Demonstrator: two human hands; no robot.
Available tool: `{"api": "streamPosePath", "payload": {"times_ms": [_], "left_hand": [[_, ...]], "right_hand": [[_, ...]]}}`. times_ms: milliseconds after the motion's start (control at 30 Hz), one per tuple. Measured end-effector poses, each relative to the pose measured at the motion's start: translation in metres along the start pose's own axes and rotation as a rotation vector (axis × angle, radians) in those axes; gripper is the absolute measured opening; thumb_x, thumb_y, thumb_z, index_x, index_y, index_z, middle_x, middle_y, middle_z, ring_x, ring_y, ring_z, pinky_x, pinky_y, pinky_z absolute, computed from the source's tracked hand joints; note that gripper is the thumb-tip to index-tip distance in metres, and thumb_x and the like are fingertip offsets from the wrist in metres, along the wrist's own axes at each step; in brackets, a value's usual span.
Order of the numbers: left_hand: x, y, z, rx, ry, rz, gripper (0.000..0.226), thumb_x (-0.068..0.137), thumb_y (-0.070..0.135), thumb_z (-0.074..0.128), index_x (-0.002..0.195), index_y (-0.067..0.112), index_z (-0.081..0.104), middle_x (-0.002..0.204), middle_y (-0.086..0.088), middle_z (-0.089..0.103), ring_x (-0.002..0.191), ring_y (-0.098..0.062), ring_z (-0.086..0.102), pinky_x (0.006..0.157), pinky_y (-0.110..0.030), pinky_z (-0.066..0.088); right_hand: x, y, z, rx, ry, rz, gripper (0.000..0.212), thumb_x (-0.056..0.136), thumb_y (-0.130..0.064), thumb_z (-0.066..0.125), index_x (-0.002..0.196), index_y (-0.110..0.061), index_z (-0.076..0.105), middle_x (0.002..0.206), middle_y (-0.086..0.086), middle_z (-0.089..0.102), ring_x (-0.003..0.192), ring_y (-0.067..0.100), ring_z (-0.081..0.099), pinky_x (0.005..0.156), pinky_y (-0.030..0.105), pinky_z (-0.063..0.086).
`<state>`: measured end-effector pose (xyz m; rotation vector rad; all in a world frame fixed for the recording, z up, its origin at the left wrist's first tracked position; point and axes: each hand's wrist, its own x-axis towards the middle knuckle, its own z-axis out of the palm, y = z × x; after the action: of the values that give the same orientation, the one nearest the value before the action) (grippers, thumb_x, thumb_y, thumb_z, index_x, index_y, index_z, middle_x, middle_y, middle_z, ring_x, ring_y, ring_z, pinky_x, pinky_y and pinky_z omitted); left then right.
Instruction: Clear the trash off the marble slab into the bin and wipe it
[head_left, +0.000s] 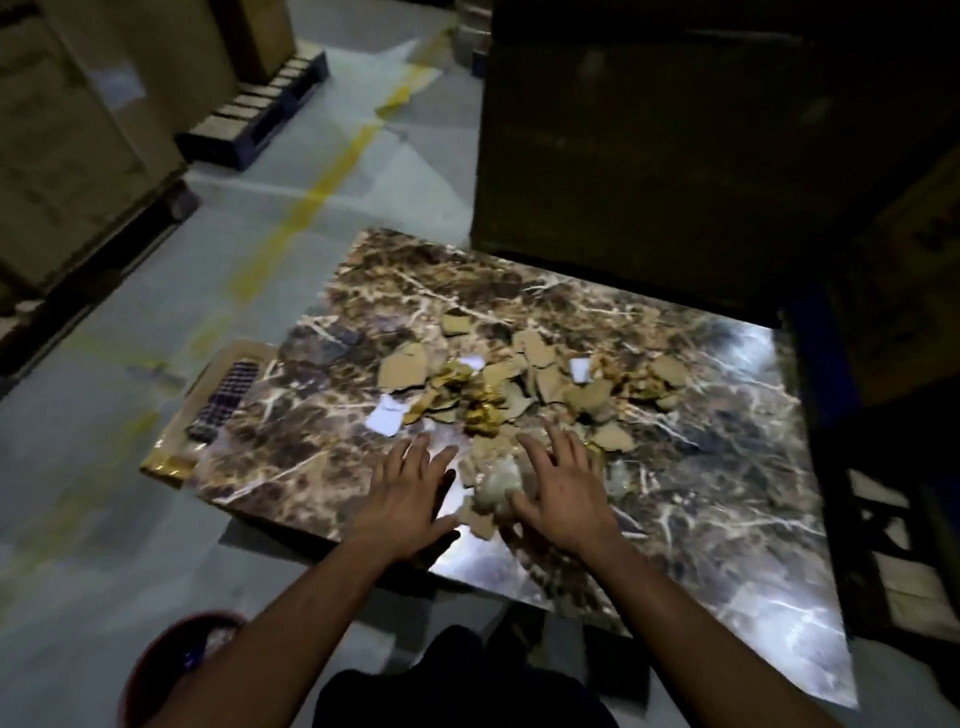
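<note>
- Trash (524, 384): torn cardboard scraps, gold foil and white paper slips lay heaped mid-slab; judged light, loose and prone to scatter, best raked together and scooped from both flanks.
- Marble slab (701, 499): dark, veined, glossy; likely slippery.
- Left hand (410, 483) and right hand (561, 483): apart, fingers spread, flanking a pale crumpled wad (498, 486), gripping nothing.
- Bin (171, 670): red-rimmed, on the floor lower left.
</note>
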<state>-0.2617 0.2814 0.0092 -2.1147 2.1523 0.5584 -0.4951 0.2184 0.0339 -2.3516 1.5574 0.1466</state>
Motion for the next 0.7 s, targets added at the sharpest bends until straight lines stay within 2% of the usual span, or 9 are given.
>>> {"api": "streamPosePath", "payload": {"times_ms": [67, 133, 200, 267, 367, 467, 567, 633, 700], "left_hand": [[0.022, 0.023, 0.002, 0.02, -0.027, 0.038, 0.106, 0.07, 0.088, 0.032, 0.159, 0.038, 0.006, 0.168, -0.011, 0.003, 0.152, -0.041, 0.009, 0.115, -0.061, 0.022], [0.034, 0.038, 0.004, 0.05, -0.071, 0.067, 0.107, 0.068, 0.09, 0.038, 0.156, 0.044, -0.002, 0.168, -0.01, -0.002, 0.152, -0.041, 0.006, 0.115, -0.062, 0.021], [0.04, 0.051, 0.006, 0.087, -0.115, 0.116, 0.112, 0.066, 0.089, 0.051, 0.154, 0.049, -0.005, 0.168, -0.01, 0.001, 0.151, -0.039, 0.01, 0.115, -0.059, 0.025], [0.042, 0.061, 0.008, 0.128, -0.154, 0.176, 0.115, 0.064, 0.087, 0.06, 0.152, 0.054, -0.006, 0.167, -0.009, 0.005, 0.148, -0.037, 0.018, 0.111, -0.055, 0.036], [0.051, 0.071, 0.012, 0.15, -0.15, 0.226, 0.114, 0.067, 0.079, 0.068, 0.149, 0.058, -0.008, 0.164, -0.008, 0.013, 0.143, -0.034, 0.027, 0.103, -0.05, 0.045], [0.067, 0.073, 0.012, 0.126, -0.122, 0.262, 0.109, 0.074, 0.064, 0.074, 0.15, 0.059, -0.004, 0.159, -0.009, 0.021, 0.138, -0.035, 0.031, 0.094, -0.046, 0.052], [0.088, 0.074, 0.007, 0.075, -0.085, 0.285, 0.097, 0.084, 0.05, 0.073, 0.152, 0.056, 0.004, 0.158, -0.01, 0.024, 0.137, -0.034, 0.034, 0.09, -0.043, 0.054], [0.1, 0.074, 0.0, 0.026, -0.064, 0.278, 0.098, 0.087, 0.043, 0.073, 0.15, 0.058, 0.0, 0.158, -0.009, 0.023, 0.138, -0.033, 0.037, 0.091, -0.041, 0.055], [0.109, 0.074, -0.008, -0.013, -0.063, 0.272, 0.105, 0.082, 0.045, 0.076, 0.148, 0.06, -0.004, 0.158, -0.008, 0.022, 0.138, -0.032, 0.04, 0.091, -0.042, 0.055]], "right_hand": [[0.002, 0.034, -0.003, -0.01, -0.038, 0.036, 0.088, 0.078, -0.078, 0.025, 0.156, -0.037, 0.017, 0.168, 0.008, 0.009, 0.153, 0.037, 0.009, 0.119, 0.056, 0.017], [0.001, 0.062, -0.002, -0.005, -0.098, 0.08, 0.097, 0.071, -0.084, 0.024, 0.156, -0.04, 0.011, 0.168, 0.01, 0.004, 0.153, 0.04, 0.005, 0.119, 0.06, 0.018], [-0.005, 0.088, 0.003, 0.021, -0.192, 0.081, 0.107, 0.069, -0.087, 0.043, 0.155, -0.045, -0.004, 0.168, 0.011, -0.005, 0.153, 0.043, 0.0, 0.118, 0.063, 0.018], [-0.01, 0.102, 0.008, 0.066, -0.311, 0.059, 0.133, 0.059, -0.081, 0.073, 0.151, -0.051, -0.018, 0.167, 0.011, -0.017, 0.152, 0.046, -0.008, 0.116, 0.068, 0.016], [-0.01, 0.105, 0.014, 0.09, -0.348, 0.06, 0.151, 0.048, -0.072, 0.088, 0.145, -0.058, -0.028, 0.165, 0.006, -0.026, 0.15, 0.05, -0.013, 0.113, 0.074, 0.019], [-0.002, 0.092, 0.018, 0.086, -0.25, 0.085, 0.148, 0.052, -0.066, 0.089, 0.147, -0.057, -0.024, 0.166, 0.008, -0.021, 0.15, 0.05, -0.002, 0.114, 0.07, 0.023], [0.014, 0.079, 0.016, 0.11, -0.17, 0.138, 0.137, 0.057, -0.065, 0.088, 0.152, -0.053, -0.011, 0.168, 0.01, -0.007, 0.147, 0.046, 0.013, 0.115, 0.061, 0.03], [0.023, 0.073, 0.012, 0.177, -0.108, 0.179, 0.128, 0.062, -0.057, 0.089, 0.154, -0.051, 0.001, 0.167, 0.01, 0.002, 0.144, 0.043, 0.022, 0.111, 0.054, 0.036], [0.03, 0.07, 0.005, 0.229, -0.057, 0.197, 0.123, 0.066, -0.048, 0.091, 0.154, -0.049, 0.005, 0.166, 0.009, 0.004, 0.143, 0.042, 0.027, 0.107, 0.051, 0.04]]}}
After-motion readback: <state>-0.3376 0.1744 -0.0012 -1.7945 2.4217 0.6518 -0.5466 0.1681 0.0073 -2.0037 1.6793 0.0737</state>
